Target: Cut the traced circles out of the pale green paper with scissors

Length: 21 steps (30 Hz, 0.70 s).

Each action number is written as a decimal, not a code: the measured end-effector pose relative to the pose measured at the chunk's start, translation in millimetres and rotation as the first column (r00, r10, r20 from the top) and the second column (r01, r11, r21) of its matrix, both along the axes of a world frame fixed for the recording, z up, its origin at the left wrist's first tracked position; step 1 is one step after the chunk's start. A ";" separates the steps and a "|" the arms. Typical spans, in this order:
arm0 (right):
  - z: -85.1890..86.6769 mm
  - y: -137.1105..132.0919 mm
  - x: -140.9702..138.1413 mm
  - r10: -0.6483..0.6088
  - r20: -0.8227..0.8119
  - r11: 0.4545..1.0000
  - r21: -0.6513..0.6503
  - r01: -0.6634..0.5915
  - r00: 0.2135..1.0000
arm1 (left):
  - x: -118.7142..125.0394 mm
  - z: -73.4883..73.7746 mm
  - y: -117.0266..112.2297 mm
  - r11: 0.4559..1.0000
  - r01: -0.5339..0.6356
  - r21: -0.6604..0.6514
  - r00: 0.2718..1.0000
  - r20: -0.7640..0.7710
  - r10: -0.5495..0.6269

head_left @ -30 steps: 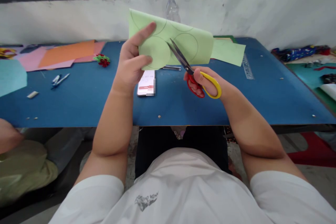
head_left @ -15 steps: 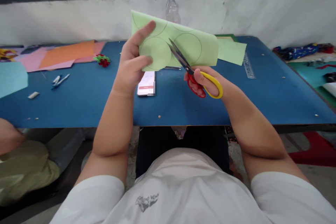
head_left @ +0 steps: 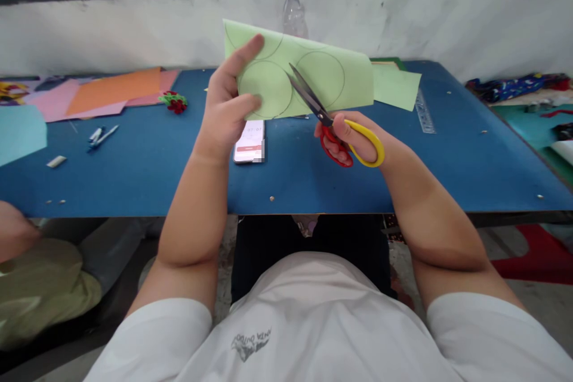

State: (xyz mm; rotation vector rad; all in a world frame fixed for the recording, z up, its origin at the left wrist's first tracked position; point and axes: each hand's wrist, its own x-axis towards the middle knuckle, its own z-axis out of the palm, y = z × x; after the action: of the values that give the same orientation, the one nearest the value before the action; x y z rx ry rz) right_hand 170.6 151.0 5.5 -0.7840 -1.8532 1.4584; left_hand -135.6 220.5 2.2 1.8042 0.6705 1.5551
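My left hand (head_left: 230,104) pinches a light green sheet of paper (head_left: 331,74) with pencilled circles, holding it up above the blue table (head_left: 147,161). My right hand (head_left: 353,134) grips red-and-yellow scissors (head_left: 333,122), fingers through the handles. The blades are parted and bite into the sheet between two circles. A phone (head_left: 249,142) lies on the table just below my left hand.
A plastic bottle (head_left: 294,9) stands at the wall behind the sheet. Another green sheet (head_left: 396,86) and a ruler (head_left: 423,110) lie to the right. Orange and pink papers (head_left: 102,92), a red paper flower (head_left: 175,101) and pens (head_left: 101,134) lie left. Another person's arm (head_left: 13,233) shows at lower left.
The green sheet has turned slightly, its right end rising a little. The scissors have worked a bit further along the circle line. Both arms stay in about the same place.
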 end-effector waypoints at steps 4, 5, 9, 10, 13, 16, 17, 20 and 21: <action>0.2 0.6 0.0 0.006 -0.002 1.000 0.013 -0.006 1.000 | -2.9 -3.4 7.7 1.000 -0.006 0.004 1.000 0.017 0.006; 0.1 0.8 0.0 0.007 0.004 1.000 0.015 -0.007 1.000 | -3.3 -4.3 9.8 1.000 -0.005 0.004 1.000 0.026 0.005; -0.5 1.7 -0.4 0.005 0.034 1.000 0.024 -0.005 0.999 | -4.2 -5.3 13.4 1.000 0.030 0.008 0.998 0.051 -0.030; -0.7 2.0 -0.5 0.002 0.034 1.000 0.022 -0.003 0.999 | -4.3 -4.7 12.3 0.999 0.037 0.002 0.999 0.040 -0.037; -1.6 3.4 -0.1 0.004 0.031 1.000 0.008 -0.004 1.000 | -4.5 -1.4 5.5 0.999 0.028 -0.040 0.999 -0.020 -0.029; -2.6 5.5 1.1 0.028 0.044 1.000 0.010 -0.028 0.999 | -4.6 -0.1 1.4 0.999 0.003 -0.044 0.998 -0.067 -0.006; -3.1 6.4 1.3 0.038 0.048 0.999 0.005 -0.038 0.998 | -4.9 -0.8 2.0 1.000 -0.002 -0.026 0.997 -0.075 0.000; -5.3 9.1 1.3 0.064 0.050 0.997 -0.046 -0.062 0.997 | -7.5 -5.6 9.4 0.998 -0.012 0.057 0.997 -0.081 0.017; -6.1 9.8 1.0 0.071 0.044 0.996 -0.064 -0.068 0.996 | -8.9 -7.8 12.5 0.996 -0.017 0.083 0.997 -0.079 0.024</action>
State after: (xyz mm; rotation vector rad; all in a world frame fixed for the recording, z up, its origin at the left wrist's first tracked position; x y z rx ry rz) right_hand 171.7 160.7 -0.6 -0.7960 -1.8947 1.5606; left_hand -144.5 233.0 -5.7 1.9341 0.6733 1.5513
